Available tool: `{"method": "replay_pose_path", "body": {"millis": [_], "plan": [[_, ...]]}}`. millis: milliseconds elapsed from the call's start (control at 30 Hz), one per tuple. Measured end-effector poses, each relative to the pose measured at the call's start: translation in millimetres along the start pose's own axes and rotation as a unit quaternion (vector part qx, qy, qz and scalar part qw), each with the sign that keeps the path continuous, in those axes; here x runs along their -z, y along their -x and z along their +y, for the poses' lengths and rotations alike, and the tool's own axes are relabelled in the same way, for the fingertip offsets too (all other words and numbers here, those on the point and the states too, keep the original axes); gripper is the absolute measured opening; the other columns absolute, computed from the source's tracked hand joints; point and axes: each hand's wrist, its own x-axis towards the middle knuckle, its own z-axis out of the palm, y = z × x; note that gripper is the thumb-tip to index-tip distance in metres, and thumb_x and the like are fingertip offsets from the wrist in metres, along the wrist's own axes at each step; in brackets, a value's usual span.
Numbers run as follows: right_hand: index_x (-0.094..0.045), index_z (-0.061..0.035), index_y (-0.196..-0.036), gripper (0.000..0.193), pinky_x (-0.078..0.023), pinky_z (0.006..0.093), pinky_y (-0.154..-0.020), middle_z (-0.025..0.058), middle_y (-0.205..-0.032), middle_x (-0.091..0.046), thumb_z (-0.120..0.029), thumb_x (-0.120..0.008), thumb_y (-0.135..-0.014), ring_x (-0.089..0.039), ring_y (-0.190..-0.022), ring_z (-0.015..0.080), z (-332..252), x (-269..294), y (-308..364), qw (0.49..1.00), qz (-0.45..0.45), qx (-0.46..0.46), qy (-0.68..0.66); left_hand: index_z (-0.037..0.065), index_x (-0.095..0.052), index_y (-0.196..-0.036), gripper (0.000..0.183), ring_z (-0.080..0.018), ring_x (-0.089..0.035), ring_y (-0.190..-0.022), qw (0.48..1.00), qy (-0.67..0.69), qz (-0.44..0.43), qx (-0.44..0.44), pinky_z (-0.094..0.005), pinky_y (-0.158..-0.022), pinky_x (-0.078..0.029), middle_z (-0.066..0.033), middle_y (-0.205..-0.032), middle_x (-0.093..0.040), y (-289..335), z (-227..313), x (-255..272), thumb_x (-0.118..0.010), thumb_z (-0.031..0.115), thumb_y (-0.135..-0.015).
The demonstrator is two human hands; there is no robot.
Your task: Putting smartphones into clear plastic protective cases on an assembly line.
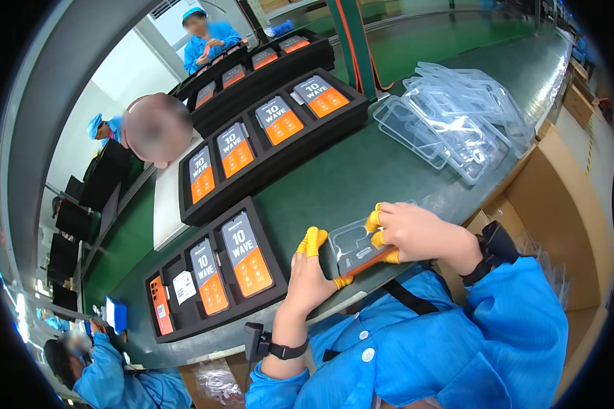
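At the table's near edge, both my hands hold a clear plastic phone case (348, 247) with an orange strip, apparently a phone's edge (370, 264), along its near side. My left hand (307, 281) grips the left end, its thumb at the near corner and its fingers along the far corner. My right hand (419, 233) closes over the right end, fingers bent onto the case and the orange edge. Yellow finger cots cover several fingertips. Left of my hands sits a black foam tray (177, 255) with two grey-and-orange printed phones (247, 255) and an orange phone (161, 305).
Another black tray (280, 160) of printed phones stands farther off, with more trays behind. Clear cases (450, 123) are heaped at the right. A cardboard box (566, 198) stands by my right arm. A green post (358, 48) rises at the back. Co-workers (208, 44) sit across and at left.
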Motion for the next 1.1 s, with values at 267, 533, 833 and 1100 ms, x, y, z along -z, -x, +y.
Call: {"method": "replay_pose_path", "body": {"millis": [267, 533, 833, 1100], "plan": [[-0.037, 0.0016, -0.118, 0.074, -0.029, 0.0414, -0.093, 0.0202, -0.123, -0.035, -0.031, -0.07, -0.06, -0.035, -0.111, 0.0348, -1.9, -21.5, 8.4, 0.989, -0.111, -0.094, -0.008, 0.003, -0.034, -0.122, 0.076, -0.0304, -0.047, -0.1, 0.99, 0.086, 0.098, 0.058, -0.0359, -0.087, -0.037, -0.0133, -0.106, -0.052, 3.3, -2.5, -11.4, -0.072, 0.01, -0.056], [-0.031, 0.0038, -0.121, 0.095, -0.019, 0.0514, -0.097, 0.0213, -0.117, -0.039, -0.045, -0.073, -0.051, -0.031, -0.114, 0.0361, 29.4, -39.6, 1.2, 0.977, -0.095, -0.153, 0.111, 0.002, -0.035, -0.12, 0.071, -0.0248, -0.052, -0.099, 0.99, 0.072, 0.114, 0.038, -0.0308, -0.086, -0.04, -0.013, -0.105, -0.055, 4.3, 6.1, -15.6, -0.072, 0.007, -0.06], [-0.038, 0.0014, -0.118, 0.089, -0.02, 0.0489, -0.096, 0.0183, -0.108, -0.045, -0.041, -0.074, -0.049, -0.039, -0.104, 0.0358, 7.1, -35.6, -7.1, 0.991, 0.04, -0.107, 0.063, -0.002, -0.029, -0.123, 0.07, -0.0214, -0.047, -0.104, 0.961, 0.225, 0.154, 0.053, -0.0304, -0.09, -0.034, -0.0117, -0.112, -0.049, 17.0, 8.6, -22.6, -0.069, 0.014, -0.068], [-0.032, 0.0004, -0.121, 0.099, -0.02, 0.0513, -0.094, 0.0189, -0.108, -0.039, -0.044, -0.075, -0.044, -0.038, -0.1, 0.0387, -14.5, -33.5, -6.8, 0.986, 0.157, -0.056, -0.014, -0.003, -0.048, -0.099, 0.032, -0.0175, -0.057, -0.077, 0.934, 0.296, 0.2, 0.018, -0.0271, -0.069, -0.043, -0.0116, -0.084, -0.059, 24.5, 37.9, 3.9, -0.062, 0.014, -0.075]]}}
